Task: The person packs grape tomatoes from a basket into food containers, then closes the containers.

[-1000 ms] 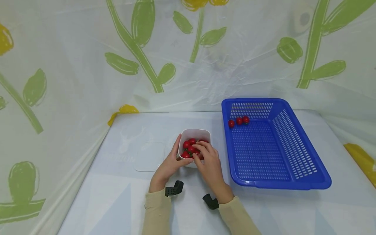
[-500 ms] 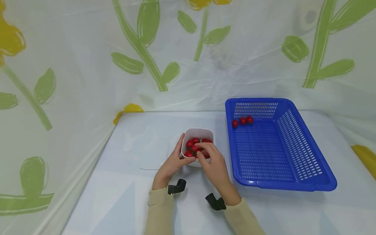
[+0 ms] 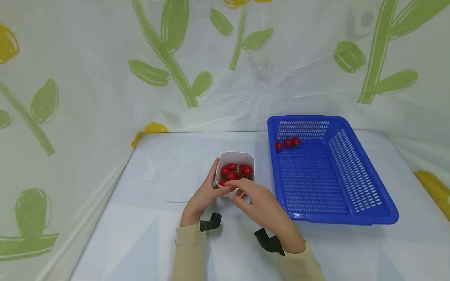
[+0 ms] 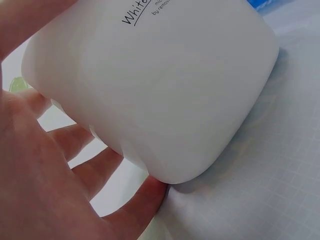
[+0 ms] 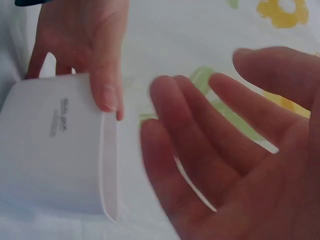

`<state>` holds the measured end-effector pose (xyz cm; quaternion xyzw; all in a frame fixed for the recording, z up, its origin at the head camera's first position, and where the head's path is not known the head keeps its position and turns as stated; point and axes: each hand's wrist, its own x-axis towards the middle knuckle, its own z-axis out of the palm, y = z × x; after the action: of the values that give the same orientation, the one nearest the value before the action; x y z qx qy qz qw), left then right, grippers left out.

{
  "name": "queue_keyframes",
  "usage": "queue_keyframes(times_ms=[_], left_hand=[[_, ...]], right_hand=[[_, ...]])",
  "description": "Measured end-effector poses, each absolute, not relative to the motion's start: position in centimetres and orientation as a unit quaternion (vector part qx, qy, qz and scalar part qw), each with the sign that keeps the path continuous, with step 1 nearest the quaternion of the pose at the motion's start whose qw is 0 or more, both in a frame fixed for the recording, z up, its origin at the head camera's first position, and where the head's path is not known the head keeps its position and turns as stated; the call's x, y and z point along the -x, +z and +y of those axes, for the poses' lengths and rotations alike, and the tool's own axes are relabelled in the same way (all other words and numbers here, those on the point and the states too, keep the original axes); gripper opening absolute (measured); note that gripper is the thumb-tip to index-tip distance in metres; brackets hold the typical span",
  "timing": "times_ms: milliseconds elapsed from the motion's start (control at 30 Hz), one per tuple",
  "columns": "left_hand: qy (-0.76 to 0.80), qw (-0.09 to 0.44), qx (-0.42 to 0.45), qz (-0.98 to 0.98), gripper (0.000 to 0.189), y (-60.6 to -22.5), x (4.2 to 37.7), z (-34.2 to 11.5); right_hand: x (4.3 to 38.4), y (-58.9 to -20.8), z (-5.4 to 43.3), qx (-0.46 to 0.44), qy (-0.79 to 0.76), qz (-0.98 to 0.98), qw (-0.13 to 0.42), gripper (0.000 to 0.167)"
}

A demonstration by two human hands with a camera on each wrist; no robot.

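A white square tub [image 3: 234,157] with small red tomatoes [image 3: 231,175] in it sits at the middle of the table. My left hand [image 3: 204,197] grips it from the left, thumb on the near rim. In the left wrist view, fingers [image 4: 100,170] spread along the wall of the tub [image 4: 165,95]. Over the near right edge hovers my right hand [image 3: 265,203]. The right wrist view shows this hand [image 5: 235,155] with loosely bent fingers, nothing between them, apart from the tub [image 5: 55,150]. Some tomatoes are hidden behind it in the head view.
A blue plastic basket [image 3: 339,219] stands to the right, with three tomatoes [image 3: 288,143] near its far left corner. Left of the tub lies a clear flat lid [image 3: 181,185]. Behind the table hangs a flower-printed white sheet [image 3: 291,78].
My right hand has drawn back from inside the tub toward the near right, uncovering more tomatoes. My left hand keeps its hold. The head view shifts slightly.
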<state>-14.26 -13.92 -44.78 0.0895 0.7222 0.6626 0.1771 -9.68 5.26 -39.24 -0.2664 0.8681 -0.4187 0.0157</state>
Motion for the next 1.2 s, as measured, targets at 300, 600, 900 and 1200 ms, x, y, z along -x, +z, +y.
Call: queue_keyframes(times_ms=[300, 600, 900, 1200], left_hand=[[0.665, 0.164, -0.092, 0.723, 0.087, -46.4, 14.9, -14.1], [0.672, 0.172, -0.096, 0.714, 0.089, -44.8, 14.5, -14.0], [0.669, 0.159, -0.076, 0.722, 0.089, -46.9, 15.5, -14.1], [0.671, 0.157, -0.077, 0.721, 0.091, -47.3, 15.5, -14.4]], right_hand=[[9.2, -38.4, 6.8, 0.281, -0.367, 0.88, 0.108, 0.039], [9.3, -35.7, 8.2, 0.29, -0.312, 0.898, 0.109, 0.038], [12.2, -34.1, 11.6, 0.26, -0.317, 0.911, 0.047, 0.03], [16.6, -36.1, 15.2, 0.2, -0.379, 0.904, 0.005, 0.026]])
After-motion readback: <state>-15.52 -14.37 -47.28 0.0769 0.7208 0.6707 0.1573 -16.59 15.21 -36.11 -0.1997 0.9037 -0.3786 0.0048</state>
